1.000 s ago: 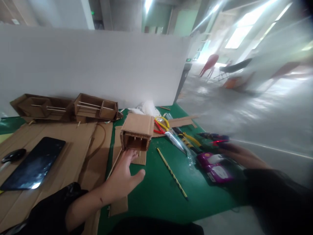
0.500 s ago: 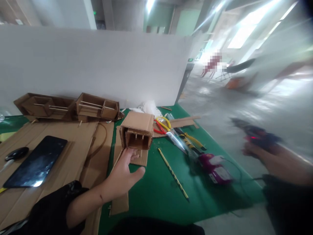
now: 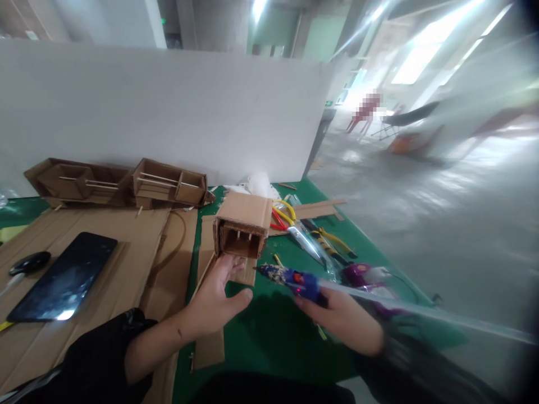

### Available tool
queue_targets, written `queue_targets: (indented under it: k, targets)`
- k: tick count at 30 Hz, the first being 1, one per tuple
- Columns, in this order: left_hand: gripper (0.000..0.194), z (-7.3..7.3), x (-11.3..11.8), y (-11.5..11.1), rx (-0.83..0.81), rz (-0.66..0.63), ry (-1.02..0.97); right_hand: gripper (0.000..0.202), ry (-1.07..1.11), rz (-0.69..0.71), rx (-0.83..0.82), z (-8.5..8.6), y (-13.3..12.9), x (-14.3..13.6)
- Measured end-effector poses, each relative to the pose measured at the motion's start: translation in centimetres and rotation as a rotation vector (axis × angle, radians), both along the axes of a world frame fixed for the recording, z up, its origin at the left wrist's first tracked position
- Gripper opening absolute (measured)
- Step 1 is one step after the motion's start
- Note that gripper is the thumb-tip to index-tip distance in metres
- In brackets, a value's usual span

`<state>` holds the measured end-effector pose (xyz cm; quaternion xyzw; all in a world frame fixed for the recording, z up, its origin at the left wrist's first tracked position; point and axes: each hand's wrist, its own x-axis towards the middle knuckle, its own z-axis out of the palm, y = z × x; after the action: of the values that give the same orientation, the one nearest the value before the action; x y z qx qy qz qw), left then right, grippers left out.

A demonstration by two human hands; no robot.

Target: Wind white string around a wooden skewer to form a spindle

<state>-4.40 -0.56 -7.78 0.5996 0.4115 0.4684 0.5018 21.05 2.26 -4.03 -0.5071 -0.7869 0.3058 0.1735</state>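
My right hand is wrapped round a blue glue gun, from whose back a long clear glue stick sticks out. The gun's tip points left, just below the lower right of a cardboard box. The open end of this box faces me, with short sticks inside. Against its underside, my left hand has its fingers partly hidden and its thumb spread out to the right. Under the box lies a flat cardboard strip. A striped pencil shows partly behind the gun and my right hand.
Scissors, pliers and a purple power socket lie on the green table. Cardboard boxes with sticks stand against the white partition. A phone and a black mouse-like object rest on cardboard at left.
My right hand has swung in from the far right with the glue gun, close to the box. The box has shifted slightly to the right, and my left hand stays beneath it.
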Motion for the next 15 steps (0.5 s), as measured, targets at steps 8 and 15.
queue_targets:
  k: [8,15]
  targets:
    - [0.067,0.2,-0.1,0.2,0.028,-0.002,0.002,0.019,0.015,0.073,0.152,-3.1,0.4,-1.8]
    - [0.064,0.1,-0.1,0.1,0.047,-0.001,0.003,0.020,0.203,-0.107,0.219,-3.3,0.6,-0.3]
